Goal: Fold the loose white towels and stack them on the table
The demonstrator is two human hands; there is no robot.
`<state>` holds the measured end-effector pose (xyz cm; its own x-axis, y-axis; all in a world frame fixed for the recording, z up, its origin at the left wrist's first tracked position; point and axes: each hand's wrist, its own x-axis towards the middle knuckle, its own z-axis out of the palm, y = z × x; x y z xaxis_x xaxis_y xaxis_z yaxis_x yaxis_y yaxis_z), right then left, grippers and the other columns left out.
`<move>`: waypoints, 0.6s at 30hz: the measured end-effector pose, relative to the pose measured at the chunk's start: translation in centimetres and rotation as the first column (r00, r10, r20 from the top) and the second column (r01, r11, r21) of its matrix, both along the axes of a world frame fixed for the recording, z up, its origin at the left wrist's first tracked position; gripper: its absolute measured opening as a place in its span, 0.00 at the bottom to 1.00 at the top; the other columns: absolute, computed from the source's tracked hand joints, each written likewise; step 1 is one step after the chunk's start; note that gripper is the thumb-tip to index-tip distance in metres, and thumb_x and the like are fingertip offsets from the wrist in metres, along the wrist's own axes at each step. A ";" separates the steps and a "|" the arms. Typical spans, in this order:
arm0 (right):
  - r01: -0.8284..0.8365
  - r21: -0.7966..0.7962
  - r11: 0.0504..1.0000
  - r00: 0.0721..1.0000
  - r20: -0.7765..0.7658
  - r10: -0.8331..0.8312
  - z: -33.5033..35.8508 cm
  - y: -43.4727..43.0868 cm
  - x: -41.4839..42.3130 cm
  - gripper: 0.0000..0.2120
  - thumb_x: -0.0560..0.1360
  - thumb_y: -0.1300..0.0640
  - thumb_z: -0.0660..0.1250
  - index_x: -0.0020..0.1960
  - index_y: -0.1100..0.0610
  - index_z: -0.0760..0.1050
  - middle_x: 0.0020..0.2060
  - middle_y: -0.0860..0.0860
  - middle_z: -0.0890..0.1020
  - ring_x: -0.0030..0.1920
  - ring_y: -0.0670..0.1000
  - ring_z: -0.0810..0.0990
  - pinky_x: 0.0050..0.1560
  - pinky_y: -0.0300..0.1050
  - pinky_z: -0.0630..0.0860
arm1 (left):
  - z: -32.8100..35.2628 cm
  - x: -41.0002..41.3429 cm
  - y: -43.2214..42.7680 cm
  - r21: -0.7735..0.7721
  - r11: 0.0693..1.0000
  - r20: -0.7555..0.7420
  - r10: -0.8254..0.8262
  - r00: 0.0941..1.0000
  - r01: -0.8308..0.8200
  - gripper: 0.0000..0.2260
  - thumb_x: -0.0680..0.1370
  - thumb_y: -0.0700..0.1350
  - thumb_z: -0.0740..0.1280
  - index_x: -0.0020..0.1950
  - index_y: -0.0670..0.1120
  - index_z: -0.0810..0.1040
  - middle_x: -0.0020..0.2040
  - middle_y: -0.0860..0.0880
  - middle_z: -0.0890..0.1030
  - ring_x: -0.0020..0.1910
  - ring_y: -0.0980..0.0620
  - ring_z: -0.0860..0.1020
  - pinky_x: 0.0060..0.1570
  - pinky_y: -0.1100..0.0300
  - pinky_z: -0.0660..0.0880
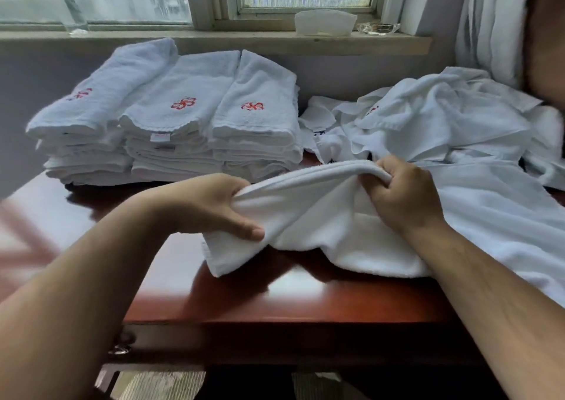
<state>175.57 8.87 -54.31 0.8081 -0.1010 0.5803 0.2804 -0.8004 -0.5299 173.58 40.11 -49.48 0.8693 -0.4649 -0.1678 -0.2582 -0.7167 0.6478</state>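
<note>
across the lower half, a red-brown table [232,295] carries everything. at 2 o'clock lies a heap of loose towels [443,121]. at 10 o'clock sit 3 stacks of folded towels [183,130], side by side, with red flower marks [182,103] on top. at centre, a towel [321,225] is lifted by its folded top edge, its lower part resting on the table. the left hand [211,207] pinches its 9 o'clock end and the right hand [406,191] grips its 3 o'clock end, fingers curled.
</note>
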 end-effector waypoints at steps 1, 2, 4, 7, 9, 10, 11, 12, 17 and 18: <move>0.022 0.008 1.000 1.000 0.008 -0.022 0.0 0.2 0.2 0.15 0.77 0.49 0.67 0.35 0.52 0.70 0.27 0.44 0.72 0.30 0.52 0.69 0.29 0.38 0.62 | 0.1 -0.1 0.0 0.071 0.997 0.049 0.004 0.999 -0.008 0.14 0.69 0.53 0.80 0.47 0.47 0.82 0.41 0.50 0.85 0.39 0.55 0.82 0.40 0.59 0.76; 0.042 0.027 0.999 0.999 0.013 -0.042 0.0 0.3 0.3 0.17 0.77 0.47 0.66 0.33 0.52 0.67 0.26 0.45 0.71 0.29 0.51 0.69 0.29 0.39 0.60 | 0.0 0.0 -0.1 0.065 0.998 0.083 0.020 0.996 -0.025 0.10 0.72 0.50 0.78 0.46 0.46 0.82 0.39 0.49 0.85 0.38 0.54 0.81 0.39 0.58 0.75; 0.065 0.085 0.994 0.998 -0.002 -0.065 0.0 0.7 0.7 0.17 0.74 0.44 0.61 0.32 0.52 0.63 0.25 0.46 0.70 0.28 0.47 0.69 0.28 0.41 0.59 | -0.2 -0.2 -0.6 -0.194 0.975 -0.015 0.109 0.994 -0.110 0.13 0.72 0.49 0.72 0.49 0.41 0.81 0.39 0.44 0.82 0.38 0.49 0.78 0.38 0.54 0.71; 0.039 0.096 0.995 0.998 -0.046 -0.035 -0.4 0.8 1.1 0.16 0.72 0.45 0.61 0.31 0.53 0.64 0.25 0.47 0.70 0.29 0.44 0.69 0.28 0.42 0.61 | -0.8 -0.4 -0.8 -0.411 0.895 -0.109 0.142 0.984 -0.175 0.17 0.64 0.54 0.67 0.45 0.43 0.81 0.38 0.50 0.79 0.36 0.57 0.77 0.39 0.62 0.73; 0.031 0.098 0.995 0.998 -0.056 -0.026 -0.6 0.7 1.2 0.15 0.71 0.46 0.61 0.31 0.53 0.64 0.25 0.47 0.71 0.29 0.44 0.70 0.28 0.39 0.61 | -1.2 -0.4 -0.6 -0.297 0.949 0.042 0.124 0.991 -0.106 0.04 0.66 0.53 0.66 0.35 0.55 0.80 0.33 0.58 0.79 0.34 0.66 0.76 0.37 0.72 0.70; 0.030 0.101 0.994 0.998 -0.059 -0.024 -0.7 0.7 1.2 0.14 0.70 0.46 0.60 0.31 0.53 0.65 0.25 0.47 0.71 0.29 0.44 0.70 0.29 0.39 0.61 | -1.4 -0.3 -0.5 -0.130 0.989 0.140 0.091 0.986 -0.072 0.04 0.67 0.51 0.66 0.33 0.57 0.78 0.35 0.58 0.80 0.35 0.66 0.75 0.36 0.72 0.69; 0.027 0.104 0.994 0.998 -0.061 -0.021 -0.8 0.7 1.2 0.14 0.70 0.46 0.60 0.31 0.53 0.65 0.25 0.47 0.71 0.29 0.44 0.70 0.29 0.40 0.62 | -1.7 -0.3 -0.3 0.021 0.999 0.235 0.039 0.971 -0.045 0.04 0.67 0.50 0.65 0.33 0.56 0.77 0.38 0.59 0.80 0.36 0.65 0.75 0.36 0.70 0.70; 0.024 0.110 0.994 0.998 -0.062 -0.017 -0.8 0.7 1.2 0.14 0.70 0.46 0.60 0.31 0.53 0.64 0.25 0.47 0.71 0.29 0.45 0.71 0.29 0.40 0.62 | -2.2 0.1 -0.2 0.082 0.996 0.281 0.015 0.960 -0.039 0.03 0.67 0.50 0.65 0.34 0.53 0.76 0.40 0.58 0.80 0.37 0.64 0.75 0.37 0.68 0.70; -0.051 0.199 0.979 0.999 0.017 0.049 -0.3 0.5 1.1 0.17 0.75 0.47 0.65 0.32 0.52 0.64 0.25 0.47 0.71 0.30 0.41 0.72 0.29 0.33 0.65 | -1.8 0.6 -0.8 -0.532 0.820 -0.065 0.209 0.976 -0.211 0.10 0.74 0.42 0.64 0.51 0.46 0.83 0.44 0.52 0.84 0.44 0.58 0.80 0.44 0.63 0.76; -0.073 0.200 0.977 0.997 0.042 0.066 0.1 0.4 1.0 0.16 0.74 0.46 0.64 0.33 0.52 0.64 0.26 0.48 0.71 0.30 0.41 0.72 0.28 0.33 0.65 | -1.4 0.7 -0.7 -0.561 0.799 -0.072 0.214 0.974 -0.217 0.12 0.73 0.42 0.62 0.52 0.45 0.82 0.43 0.51 0.83 0.42 0.57 0.79 0.41 0.64 0.75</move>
<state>176.59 9.27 -54.18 0.7965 -0.1632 0.5821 0.3530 -0.6561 -0.6671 174.32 39.38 -50.92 0.9582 -0.2800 0.0593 -0.1362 -0.2638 0.9549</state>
